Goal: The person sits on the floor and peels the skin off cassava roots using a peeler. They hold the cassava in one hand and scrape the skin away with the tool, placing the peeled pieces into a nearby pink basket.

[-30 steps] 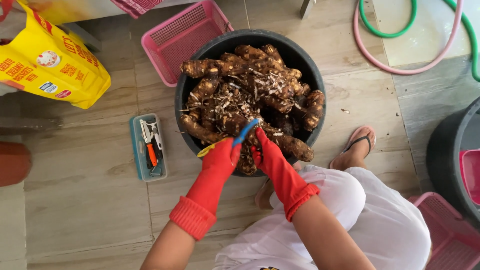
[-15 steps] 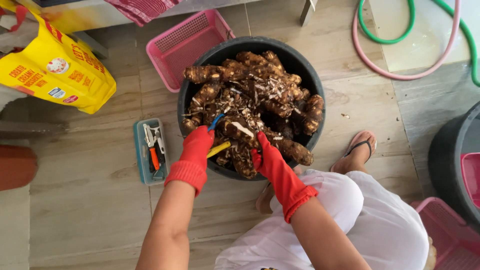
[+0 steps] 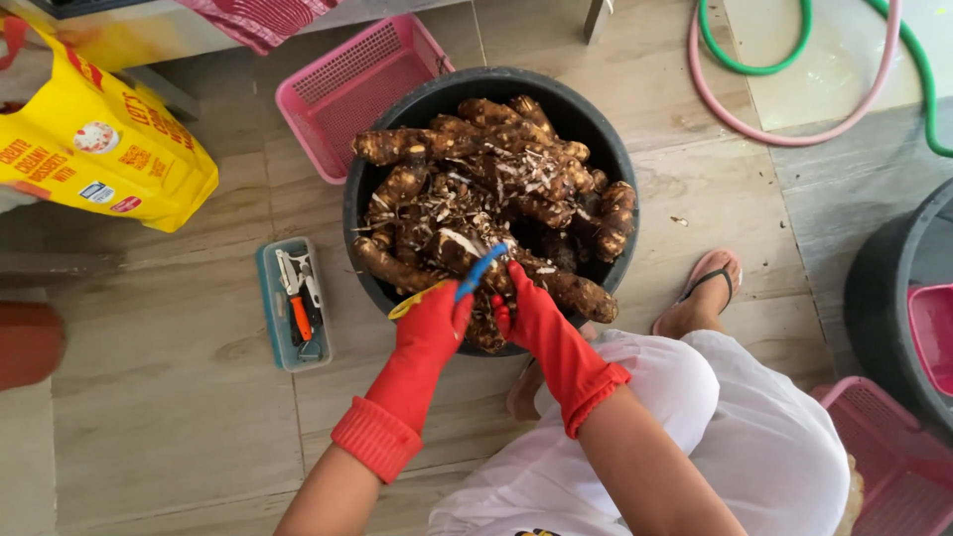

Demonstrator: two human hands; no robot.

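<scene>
A black tub [image 3: 369,189] heaped with brown roots [image 3: 496,199] sits on the floor before my knees. My right hand [image 3: 526,313], red-gloved, clenches a root [image 3: 486,323] at the near rim. My left hand [image 3: 432,323] grips a blue-and-yellow peeler [image 3: 476,275] against that root.

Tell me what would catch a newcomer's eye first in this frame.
The big black tub at the centre, heaped with brown knobbly roots and pale peelings, draws the eye first. At its near rim two bright red rubber gloves meet: the left hand grips a blue and yellow peeler, the right hand rests on a root. At far left sits a yellow bag, with a pink basket behind the tub.
</scene>
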